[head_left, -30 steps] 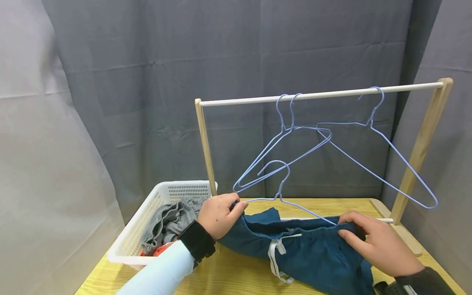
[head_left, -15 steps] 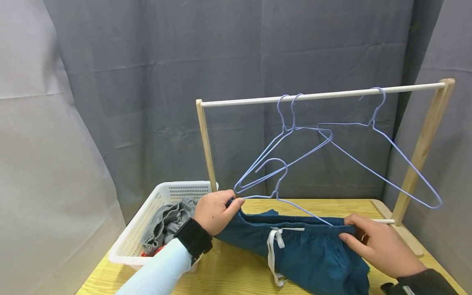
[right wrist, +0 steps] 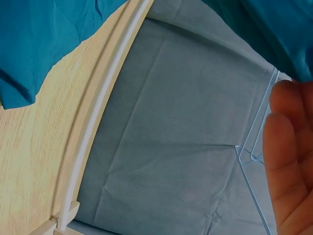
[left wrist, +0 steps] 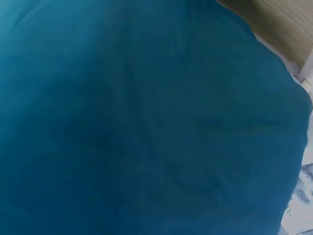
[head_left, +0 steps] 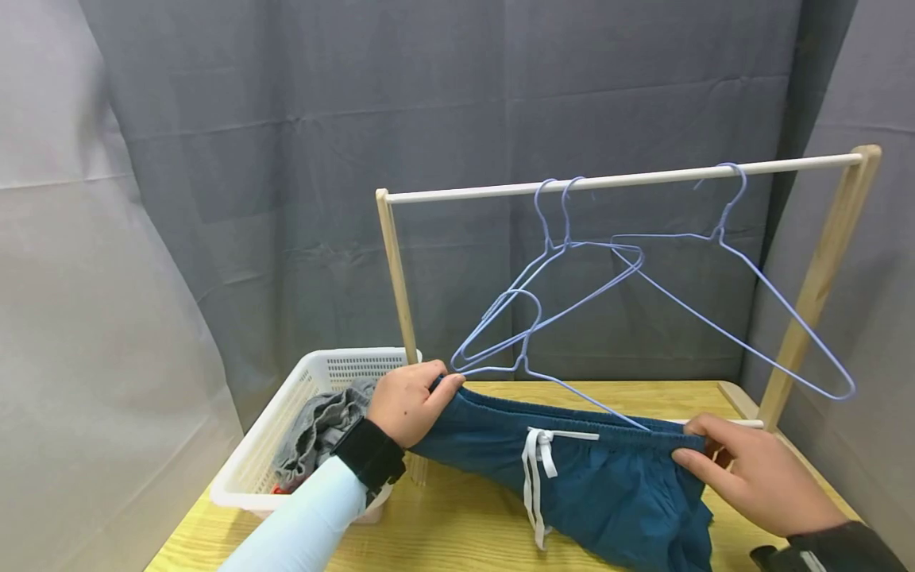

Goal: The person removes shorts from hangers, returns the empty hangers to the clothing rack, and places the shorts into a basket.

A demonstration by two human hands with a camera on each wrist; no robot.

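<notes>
Head view: teal shorts (head_left: 608, 485) with a white drawstring (head_left: 534, 469), stretched by the waistband above the desk (head_left: 457, 524) toward its right front, legs trailing onto the wood. Left hand (head_left: 407, 401) pinches the waistband's left end together with a blue wire hanger (head_left: 532, 365) threaded into it; right hand (head_left: 758, 477) pinches the right end. White basket (head_left: 257, 461) at the left edge, holding grey clothing (head_left: 322, 429). Wooden rack (head_left: 615, 181) along the rear edge, three blue hangers (head_left: 722, 238) on its rail. Grey curtain (head_left: 286, 159) behind. Left wrist view: filled by teal cloth.
</notes>
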